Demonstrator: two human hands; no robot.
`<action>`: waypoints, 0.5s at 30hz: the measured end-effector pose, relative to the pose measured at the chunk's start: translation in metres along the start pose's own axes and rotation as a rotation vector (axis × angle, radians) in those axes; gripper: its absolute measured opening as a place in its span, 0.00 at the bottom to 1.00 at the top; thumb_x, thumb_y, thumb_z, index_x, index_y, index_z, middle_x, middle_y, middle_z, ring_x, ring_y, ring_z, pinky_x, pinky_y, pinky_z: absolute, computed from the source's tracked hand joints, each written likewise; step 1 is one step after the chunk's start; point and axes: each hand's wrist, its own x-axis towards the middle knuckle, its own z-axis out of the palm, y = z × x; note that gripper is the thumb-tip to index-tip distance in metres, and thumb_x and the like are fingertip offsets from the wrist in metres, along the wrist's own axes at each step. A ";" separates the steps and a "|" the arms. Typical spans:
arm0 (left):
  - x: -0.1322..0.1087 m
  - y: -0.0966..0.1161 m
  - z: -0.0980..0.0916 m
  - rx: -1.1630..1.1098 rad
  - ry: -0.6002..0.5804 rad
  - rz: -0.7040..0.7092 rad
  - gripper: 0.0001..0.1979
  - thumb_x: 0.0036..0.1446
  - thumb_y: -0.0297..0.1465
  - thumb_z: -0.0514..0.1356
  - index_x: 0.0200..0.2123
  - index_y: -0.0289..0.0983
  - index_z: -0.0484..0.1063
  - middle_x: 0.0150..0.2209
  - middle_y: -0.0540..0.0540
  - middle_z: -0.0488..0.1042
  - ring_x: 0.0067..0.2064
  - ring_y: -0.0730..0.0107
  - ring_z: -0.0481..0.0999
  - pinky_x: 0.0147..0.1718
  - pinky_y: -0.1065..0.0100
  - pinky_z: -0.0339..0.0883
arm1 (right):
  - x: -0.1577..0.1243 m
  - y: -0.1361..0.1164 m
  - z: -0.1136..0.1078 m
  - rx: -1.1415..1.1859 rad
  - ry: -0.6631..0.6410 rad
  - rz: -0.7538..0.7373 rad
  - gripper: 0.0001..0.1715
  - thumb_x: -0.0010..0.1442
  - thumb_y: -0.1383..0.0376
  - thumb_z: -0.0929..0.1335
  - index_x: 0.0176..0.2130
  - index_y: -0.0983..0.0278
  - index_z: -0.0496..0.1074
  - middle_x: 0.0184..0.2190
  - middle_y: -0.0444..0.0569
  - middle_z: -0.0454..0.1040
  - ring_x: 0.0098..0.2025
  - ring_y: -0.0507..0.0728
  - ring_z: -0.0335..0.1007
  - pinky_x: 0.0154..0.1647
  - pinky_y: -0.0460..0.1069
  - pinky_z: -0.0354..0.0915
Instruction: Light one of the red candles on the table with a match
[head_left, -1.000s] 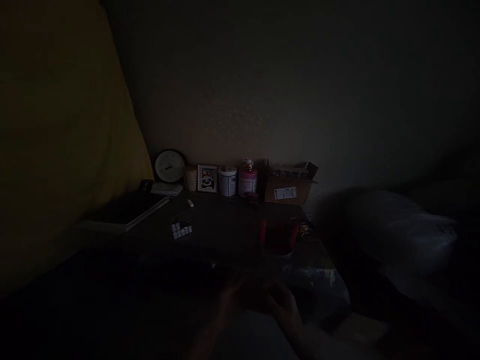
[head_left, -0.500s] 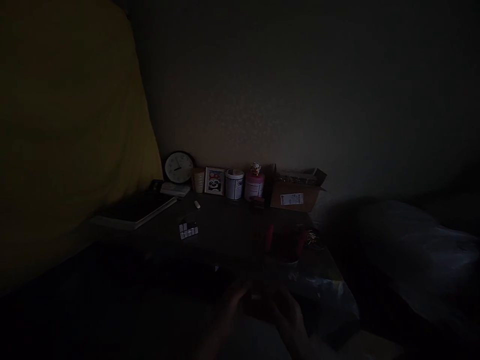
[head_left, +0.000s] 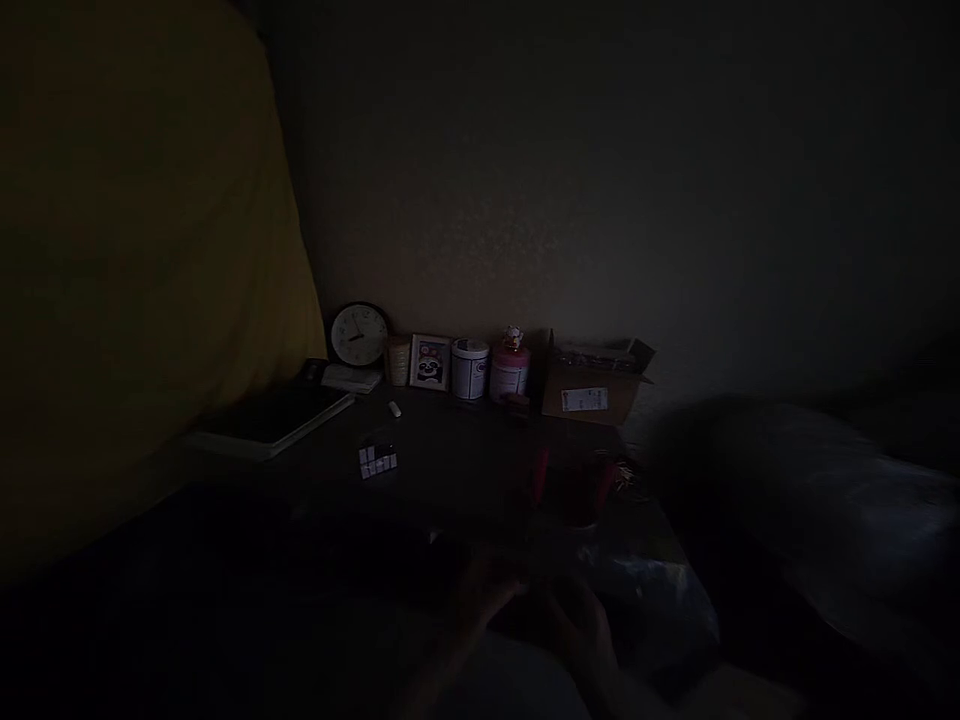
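A dark object (head_left: 519,624) lies between a person's left hand (head_left: 486,606) and right hand (head_left: 583,625), nearer the wearer than the red holder (head_left: 540,477); gloom hides whether either grips it.

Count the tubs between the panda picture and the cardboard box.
2: a white tub right of the picture, then a pink-topped tub under a figurine. Darkness could hide more.

There are two tubs (head_left: 470,372), one clock (head_left: 359,336), one picture frame (head_left: 430,364).
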 end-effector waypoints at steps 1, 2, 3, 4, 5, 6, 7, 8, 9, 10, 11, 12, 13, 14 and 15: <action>0.000 0.000 0.000 0.011 0.012 0.012 0.13 0.37 0.25 0.69 0.30 0.39 0.76 0.39 0.44 0.79 0.53 0.50 0.68 0.52 0.57 0.60 | 0.001 0.000 0.000 0.025 0.002 0.007 0.18 0.53 0.52 0.68 0.37 0.63 0.74 0.35 0.51 0.78 0.38 0.62 0.73 0.35 0.49 0.68; 0.000 -0.001 0.000 0.023 0.027 0.028 0.12 0.37 0.25 0.69 0.30 0.39 0.76 0.39 0.43 0.79 0.52 0.50 0.69 0.51 0.57 0.60 | 0.002 0.001 0.000 0.057 0.013 0.019 0.17 0.53 0.53 0.68 0.36 0.63 0.74 0.34 0.51 0.77 0.38 0.62 0.73 0.35 0.49 0.68; -0.001 -0.001 0.000 0.040 0.048 0.046 0.11 0.38 0.26 0.69 0.30 0.38 0.77 0.39 0.43 0.79 0.51 0.51 0.70 0.51 0.57 0.60 | 0.003 0.003 0.000 0.094 0.034 0.036 0.16 0.53 0.53 0.69 0.34 0.63 0.74 0.32 0.50 0.77 0.37 0.61 0.73 0.35 0.49 0.67; -0.002 -0.001 -0.001 0.053 0.074 0.065 0.11 0.38 0.28 0.69 0.30 0.38 0.77 0.39 0.43 0.79 0.50 0.51 0.71 0.50 0.57 0.61 | 0.005 0.006 -0.001 0.138 0.058 0.060 0.15 0.52 0.54 0.69 0.32 0.63 0.73 0.30 0.49 0.77 0.36 0.60 0.73 0.34 0.49 0.67; -0.003 -0.001 -0.001 0.060 0.100 0.087 0.11 0.39 0.29 0.69 0.31 0.37 0.77 0.39 0.43 0.78 0.49 0.52 0.72 0.49 0.58 0.62 | 0.008 0.009 -0.001 0.188 0.084 0.090 0.15 0.52 0.54 0.70 0.31 0.63 0.73 0.28 0.48 0.76 0.34 0.60 0.73 0.33 0.48 0.67; -0.005 -0.001 0.000 0.058 0.119 0.107 0.12 0.40 0.31 0.69 0.33 0.37 0.77 0.40 0.43 0.78 0.48 0.53 0.72 0.48 0.58 0.63 | 0.010 0.013 -0.001 0.244 0.119 0.120 0.15 0.51 0.54 0.70 0.30 0.63 0.72 0.26 0.47 0.75 0.32 0.59 0.72 0.31 0.48 0.66; -0.007 0.000 0.002 0.048 0.124 0.123 0.13 0.42 0.32 0.68 0.35 0.37 0.76 0.41 0.43 0.78 0.47 0.54 0.73 0.46 0.58 0.64 | 0.013 0.017 -0.002 0.301 0.147 0.150 0.15 0.50 0.54 0.70 0.29 0.63 0.71 0.24 0.46 0.74 0.30 0.58 0.72 0.30 0.49 0.66; -0.008 0.001 0.004 0.030 0.113 0.132 0.14 0.44 0.33 0.67 0.37 0.38 0.76 0.41 0.43 0.77 0.46 0.55 0.73 0.45 0.59 0.65 | 0.015 0.020 -0.003 0.361 0.179 0.174 0.15 0.49 0.54 0.71 0.30 0.63 0.71 0.23 0.45 0.73 0.28 0.57 0.71 0.29 0.48 0.66; -0.010 0.003 0.006 0.014 0.088 0.129 0.14 0.46 0.33 0.66 0.38 0.37 0.75 0.43 0.43 0.77 0.46 0.56 0.74 0.44 0.59 0.66 | 0.017 0.022 -0.004 0.416 0.200 0.196 0.15 0.48 0.54 0.71 0.30 0.63 0.71 0.23 0.44 0.73 0.27 0.56 0.70 0.28 0.48 0.65; -0.011 0.004 0.008 0.000 0.053 0.122 0.13 0.48 0.33 0.64 0.39 0.37 0.75 0.43 0.42 0.77 0.46 0.56 0.74 0.43 0.60 0.67 | 0.019 0.022 -0.005 0.463 0.215 0.214 0.15 0.48 0.55 0.72 0.31 0.62 0.71 0.23 0.43 0.72 0.26 0.55 0.69 0.28 0.48 0.65; -0.013 0.006 0.010 -0.010 0.031 0.113 0.12 0.50 0.33 0.63 0.39 0.36 0.75 0.44 0.41 0.76 0.46 0.57 0.74 0.42 0.61 0.67 | 0.020 0.022 -0.005 0.506 0.219 0.231 0.15 0.47 0.56 0.72 0.31 0.63 0.71 0.23 0.43 0.72 0.26 0.54 0.68 0.28 0.47 0.64; -0.015 0.008 0.012 -0.016 0.012 0.107 0.12 0.51 0.33 0.62 0.39 0.35 0.75 0.44 0.41 0.76 0.45 0.58 0.74 0.42 0.62 0.67 | 0.020 0.021 -0.006 0.546 0.213 0.248 0.15 0.46 0.57 0.73 0.31 0.63 0.71 0.23 0.42 0.72 0.26 0.53 0.68 0.28 0.47 0.64; -0.016 0.009 0.014 -0.022 -0.005 0.101 0.12 0.52 0.33 0.62 0.39 0.35 0.75 0.44 0.40 0.76 0.45 0.58 0.74 0.43 0.62 0.67 | 0.021 0.018 -0.006 0.587 0.204 0.265 0.14 0.45 0.58 0.74 0.31 0.63 0.71 0.23 0.42 0.71 0.25 0.52 0.67 0.28 0.46 0.63; -0.017 0.010 0.015 -0.028 -0.018 0.097 0.12 0.52 0.33 0.61 0.39 0.34 0.75 0.43 0.40 0.76 0.45 0.58 0.74 0.43 0.62 0.67 | 0.020 0.016 -0.005 0.628 0.199 0.279 0.14 0.45 0.59 0.74 0.30 0.63 0.71 0.22 0.41 0.71 0.25 0.52 0.67 0.27 0.45 0.63; -0.018 0.011 0.016 -0.037 -0.034 0.094 0.12 0.53 0.32 0.61 0.40 0.34 0.75 0.44 0.40 0.76 0.46 0.59 0.73 0.44 0.62 0.66 | 0.020 0.014 -0.004 0.665 0.193 0.288 0.13 0.45 0.59 0.74 0.29 0.63 0.71 0.21 0.41 0.70 0.24 0.51 0.66 0.27 0.45 0.62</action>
